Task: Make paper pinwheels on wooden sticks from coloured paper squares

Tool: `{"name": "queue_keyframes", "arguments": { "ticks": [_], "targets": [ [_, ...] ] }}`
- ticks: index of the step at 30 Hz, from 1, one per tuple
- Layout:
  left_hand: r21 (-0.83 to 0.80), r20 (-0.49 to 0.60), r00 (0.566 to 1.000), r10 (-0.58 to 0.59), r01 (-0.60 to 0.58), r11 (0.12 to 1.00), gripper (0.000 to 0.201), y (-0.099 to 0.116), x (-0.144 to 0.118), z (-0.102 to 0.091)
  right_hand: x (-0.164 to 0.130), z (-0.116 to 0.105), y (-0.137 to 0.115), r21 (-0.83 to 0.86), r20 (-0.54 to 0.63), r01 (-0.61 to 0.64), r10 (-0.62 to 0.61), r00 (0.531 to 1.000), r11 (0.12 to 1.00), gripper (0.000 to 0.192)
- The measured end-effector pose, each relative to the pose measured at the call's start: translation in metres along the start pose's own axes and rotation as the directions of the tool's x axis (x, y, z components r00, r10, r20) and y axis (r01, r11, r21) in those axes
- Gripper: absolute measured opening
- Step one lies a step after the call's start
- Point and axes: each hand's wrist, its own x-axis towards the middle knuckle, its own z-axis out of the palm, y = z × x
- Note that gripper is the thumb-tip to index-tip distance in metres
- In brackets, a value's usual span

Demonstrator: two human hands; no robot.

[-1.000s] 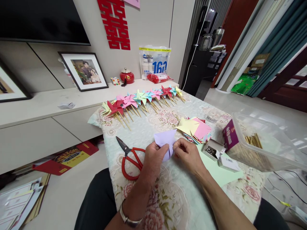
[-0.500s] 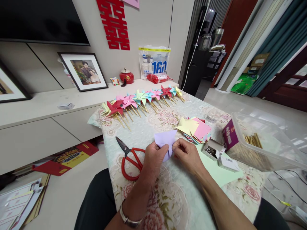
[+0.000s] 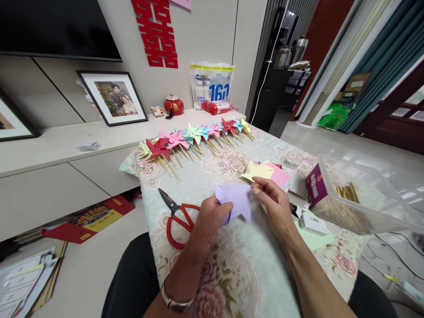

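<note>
1. A silver bracelet (image 3: 174, 301) circles the left wrist at the near edge of a table (image 3: 232, 282) draped in a floral cloth.
2. The left hand (image 3: 212, 218) is closed, pinching the lower left part of a lilac paper square (image 3: 236, 201) between thumb and fingers, just above the cloth near the table's middle.
3. The right hand (image 3: 274, 203) pinches the same sheet at its upper right corner, fingertips closed on the paper's edge, so both hands hold it slightly off the surface.
4. Red-handled scissors (image 3: 177, 216) lie flat on the cloth just left of the left hand, blades shut and pointing toward the far left.
5. To the right, a small white box (image 3: 311, 224) rests on a pale green sheet (image 3: 314, 240), beside a clear plastic tub (image 3: 367, 198) holding wooden sticks (image 3: 346, 192) at the table's right edge.
6. Just beyond the right hand sits a stack of yellow, pink and red cut paper (image 3: 268, 172).
7. Along the table's far edge, a row of finished paper pinwheels (image 3: 195, 134) on sticks lies side by side, in red, pink, green, blue and yellow.
8. Behind, a low cabinet (image 3: 49, 145) carries a framed photograph (image 3: 112, 98) and a red pot (image 3: 174, 105).
</note>
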Motion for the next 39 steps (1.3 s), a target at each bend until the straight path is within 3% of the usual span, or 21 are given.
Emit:
{"name": "queue_keyframes", "arguments": {
  "ticks": [2,5,10,14,18,24,30,36,39],
  "targets": [
    [0.006,0.090,0.995,-0.032,0.032,0.999,0.021,0.003,-0.003,-0.001,0.003,-0.007,-0.003,0.105,0.037,-0.014,0.010,0.999,0.994,0.042],
    [0.056,0.196,0.978,-0.071,0.062,0.997,0.022,0.004,-0.005,-0.003,0.003,-0.015,-0.012,0.162,0.223,-0.138,0.100,0.970,0.977,0.050],
    [0.131,0.299,0.947,-0.115,0.079,0.988,0.018,0.004,-0.007,-0.005,-0.002,-0.019,-0.018,-0.038,0.469,-0.299,0.282,0.837,0.953,0.061],
    [0.131,0.290,0.950,-0.114,0.079,0.988,0.013,0.003,-0.007,-0.005,-0.004,-0.016,-0.016,-0.185,0.538,-0.260,0.319,0.780,0.948,0.066],
    [0.123,0.279,0.952,-0.127,0.096,0.988,0.014,-0.002,-0.004,-0.007,-0.003,-0.012,-0.013,-0.229,0.525,-0.190,0.285,0.802,0.955,0.068],
    [0.208,0.218,0.976,-0.007,-0.039,0.977,0.013,-0.015,0.001,-0.011,-0.004,-0.012,-0.012,-0.342,0.505,-0.088,0.262,0.822,0.936,0.074],
    [0.237,0.238,0.971,-0.020,-0.038,0.971,0.011,-0.017,0.002,-0.011,-0.005,-0.009,-0.012,-0.407,0.504,-0.012,0.235,0.831,0.913,0.072],
    [0.150,0.309,0.946,-0.102,0.058,0.987,0.024,-0.007,-0.004,-0.007,-0.004,-0.009,-0.009,-0.309,0.469,-0.075,0.221,0.855,0.948,0.070],
    [0.045,0.291,0.956,-0.027,0.015,0.999,0.029,0.000,-0.005,-0.007,-0.002,-0.008,-0.011,-0.220,0.429,-0.141,0.226,0.875,0.965,0.068]
  ]
}}
